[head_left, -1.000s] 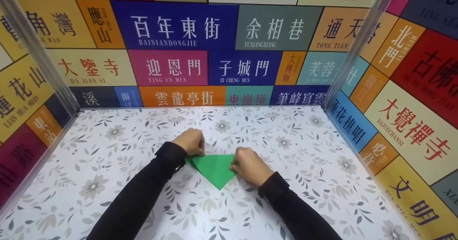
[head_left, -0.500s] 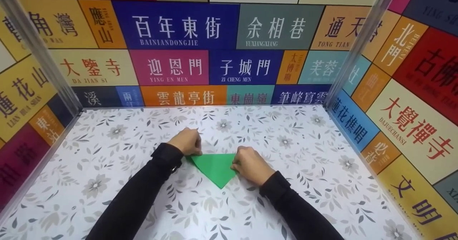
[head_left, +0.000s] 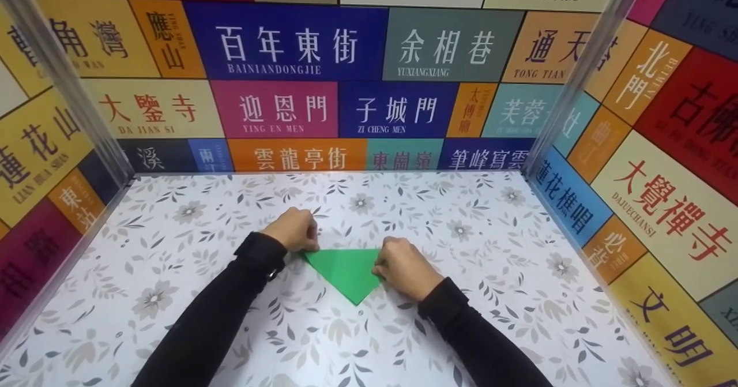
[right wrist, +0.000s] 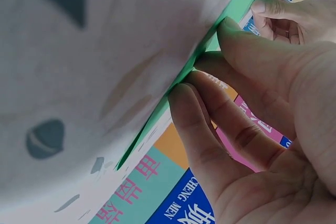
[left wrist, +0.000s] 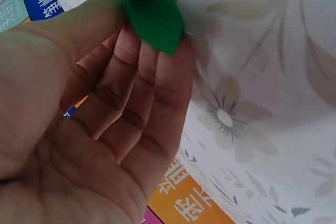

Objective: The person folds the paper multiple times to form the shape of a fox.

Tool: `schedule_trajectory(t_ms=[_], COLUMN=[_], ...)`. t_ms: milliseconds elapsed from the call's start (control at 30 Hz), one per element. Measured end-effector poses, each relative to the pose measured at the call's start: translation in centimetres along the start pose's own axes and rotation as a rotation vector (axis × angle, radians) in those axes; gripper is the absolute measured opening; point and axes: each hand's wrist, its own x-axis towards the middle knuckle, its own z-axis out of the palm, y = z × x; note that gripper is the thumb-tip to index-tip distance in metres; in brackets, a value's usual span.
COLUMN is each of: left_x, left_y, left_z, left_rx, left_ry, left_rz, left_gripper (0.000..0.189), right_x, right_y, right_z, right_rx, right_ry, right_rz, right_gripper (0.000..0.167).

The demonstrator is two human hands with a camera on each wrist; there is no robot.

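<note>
A sheet of green paper (head_left: 347,273), folded to a triangle with one point toward the person, lies on the patterned table. My left hand (head_left: 296,229) pinches its far left corner. In the left wrist view the folded green paper (left wrist: 157,22) sits between thumb and fingertips, its layers slightly parted. At the right side, my right hand (head_left: 406,269) holds the paper's edge and covers the right corner from the head view. The right wrist view has thumb and fingers (right wrist: 191,114) along the green edge, with the left hand (right wrist: 294,17) beyond at the other end.
White floral paper covers the table (head_left: 190,306). Walls with colourful name panels (head_left: 288,44) enclose it at the back and both sides. Metal corner posts (head_left: 562,107) stand at the two back corners.
My left hand has slid a little to the left, to the paper's left corner, uncovering more of the top edge. The right hand has stayed nearly still on the right side.
</note>
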Motion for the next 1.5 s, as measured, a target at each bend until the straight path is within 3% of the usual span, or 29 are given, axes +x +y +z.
schedule_trajectory(t_ms=[200, 633, 1100, 1500], left_x=[-0.3, -1.5, -2.2, -3.0], left_y=[-0.8, -2.1, -3.2, -4.2], left_z=[-0.4, -0.2, -0.8, -1.2], left_rx=[0.011, -0.035, -0.028, -0.051], left_ry=[0.01, 0.04, 0.022, 0.066], left_rz=[0.026, 0.007, -0.022, -0.006], left_gripper=[0.015, 0.013, 0.013, 0.012], right_x=[0.0, 0.0, 0.0, -0.1], right_y=[0.0, 0.0, -0.2, -0.3], right_z=[0.0, 0.2, 0.2, 0.1], right_rx=[0.003, -0.021, -0.021, -0.021], right_ry=[-0.001, 0.009, 0.001, 0.006], right_rz=[0.004, -0.05, -0.023, -0.025], right_gripper=[0.006, 0.006, 0.005, 0.006])
